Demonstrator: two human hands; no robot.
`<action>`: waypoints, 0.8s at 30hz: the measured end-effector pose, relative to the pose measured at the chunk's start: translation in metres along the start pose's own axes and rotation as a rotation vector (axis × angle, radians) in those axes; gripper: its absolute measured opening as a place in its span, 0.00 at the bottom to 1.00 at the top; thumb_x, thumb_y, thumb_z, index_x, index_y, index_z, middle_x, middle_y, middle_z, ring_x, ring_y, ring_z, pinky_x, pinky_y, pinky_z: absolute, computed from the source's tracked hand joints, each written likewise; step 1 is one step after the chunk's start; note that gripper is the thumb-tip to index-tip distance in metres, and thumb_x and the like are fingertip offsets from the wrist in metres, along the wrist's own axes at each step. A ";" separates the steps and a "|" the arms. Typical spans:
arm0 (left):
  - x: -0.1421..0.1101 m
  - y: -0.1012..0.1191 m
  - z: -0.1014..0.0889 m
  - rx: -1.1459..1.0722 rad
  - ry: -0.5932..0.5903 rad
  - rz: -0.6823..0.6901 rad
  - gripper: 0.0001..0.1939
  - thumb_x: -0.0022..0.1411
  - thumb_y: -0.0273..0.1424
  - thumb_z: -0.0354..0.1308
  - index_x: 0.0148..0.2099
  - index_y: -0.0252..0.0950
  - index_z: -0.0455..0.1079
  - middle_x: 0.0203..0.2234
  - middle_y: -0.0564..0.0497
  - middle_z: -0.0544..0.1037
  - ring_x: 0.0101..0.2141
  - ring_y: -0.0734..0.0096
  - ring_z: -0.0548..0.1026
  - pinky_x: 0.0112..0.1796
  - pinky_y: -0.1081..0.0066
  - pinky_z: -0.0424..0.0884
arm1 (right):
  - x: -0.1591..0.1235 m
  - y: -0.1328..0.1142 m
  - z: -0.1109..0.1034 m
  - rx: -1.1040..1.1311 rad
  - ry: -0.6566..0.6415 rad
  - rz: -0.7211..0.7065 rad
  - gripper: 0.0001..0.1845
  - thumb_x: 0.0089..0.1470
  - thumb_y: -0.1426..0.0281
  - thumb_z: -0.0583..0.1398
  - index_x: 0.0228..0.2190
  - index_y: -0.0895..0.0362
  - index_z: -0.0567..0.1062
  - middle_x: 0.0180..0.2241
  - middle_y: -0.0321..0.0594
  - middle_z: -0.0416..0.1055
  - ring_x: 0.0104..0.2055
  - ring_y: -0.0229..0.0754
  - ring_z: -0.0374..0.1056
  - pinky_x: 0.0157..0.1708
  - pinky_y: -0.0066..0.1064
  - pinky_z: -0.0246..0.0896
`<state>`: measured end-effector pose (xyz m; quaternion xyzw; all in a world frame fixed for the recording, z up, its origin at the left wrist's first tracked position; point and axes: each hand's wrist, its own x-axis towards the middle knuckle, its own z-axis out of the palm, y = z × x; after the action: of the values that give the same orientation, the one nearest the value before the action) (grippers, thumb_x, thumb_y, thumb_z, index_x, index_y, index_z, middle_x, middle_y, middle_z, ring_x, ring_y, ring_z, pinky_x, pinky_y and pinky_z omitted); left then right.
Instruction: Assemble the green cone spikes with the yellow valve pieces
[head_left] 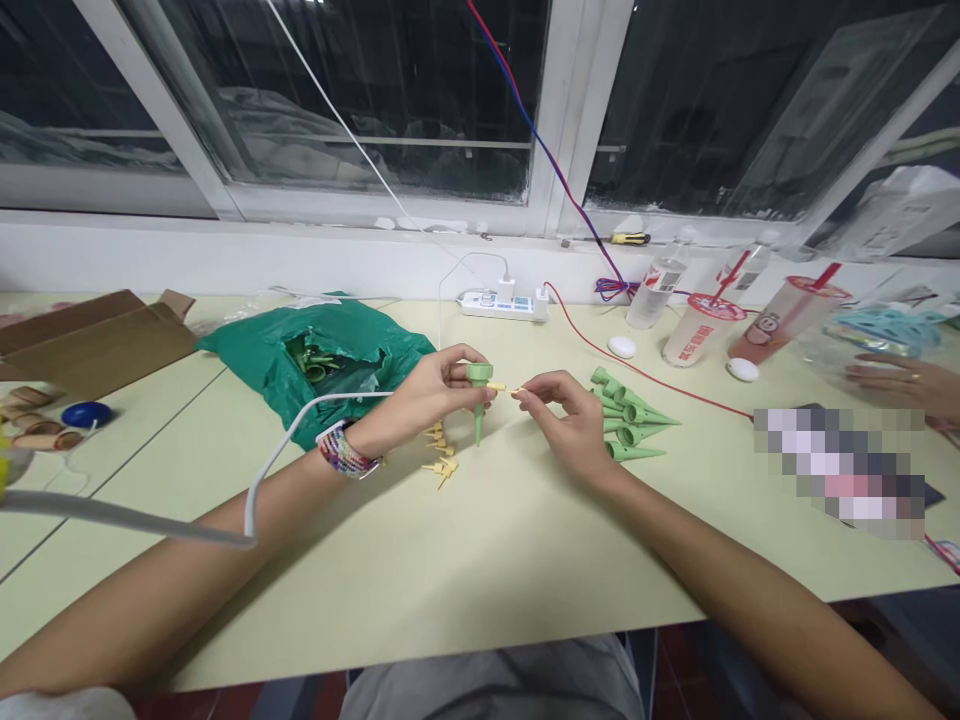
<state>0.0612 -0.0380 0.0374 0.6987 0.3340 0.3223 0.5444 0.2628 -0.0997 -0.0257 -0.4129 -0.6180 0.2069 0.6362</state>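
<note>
My left hand (431, 395) is closed around a green plastic spike (478, 425), upright with its wide cup end up and its point down. A small yellow valve piece (496, 386) sticks out of the spike's side towards the right. My right hand (570, 420) pinches a tiny yellowish part (517, 392) just right of that valve, with a small gap between. Several loose yellow valve pieces (446, 468) lie on the table below my left hand. Several green spikes (634, 433) lie in a cluster beyond my right hand, their points to the right.
A torn green plastic bag (251, 345) holding green parts lies at the left, near a cardboard box (97, 335). A power strip (502, 306) stands by the wall. Drink cups (697, 332), bottles (654, 290) and a red cable (637, 365) occupy the right, where another person's hand (900, 385) rests.
</note>
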 end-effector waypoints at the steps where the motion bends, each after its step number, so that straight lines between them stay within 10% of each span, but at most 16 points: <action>1: -0.001 0.001 0.001 0.002 -0.004 -0.001 0.17 0.55 0.33 0.71 0.44 0.36 0.71 0.29 0.52 0.81 0.34 0.65 0.81 0.38 0.67 0.76 | -0.001 0.001 0.000 -0.012 -0.003 -0.019 0.04 0.61 0.66 0.67 0.36 0.53 0.78 0.34 0.37 0.77 0.35 0.40 0.76 0.37 0.34 0.72; 24: -0.007 0.000 0.008 0.101 -0.032 0.003 0.16 0.57 0.34 0.69 0.45 0.36 0.71 0.28 0.51 0.79 0.32 0.65 0.79 0.30 0.70 0.69 | -0.003 -0.003 -0.002 -0.185 -0.121 -0.148 0.06 0.64 0.66 0.62 0.40 0.52 0.80 0.38 0.41 0.81 0.35 0.42 0.76 0.38 0.38 0.74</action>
<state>0.0643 -0.0481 0.0351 0.7309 0.3399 0.2945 0.5134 0.2634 -0.1046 -0.0252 -0.4098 -0.7005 0.1262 0.5705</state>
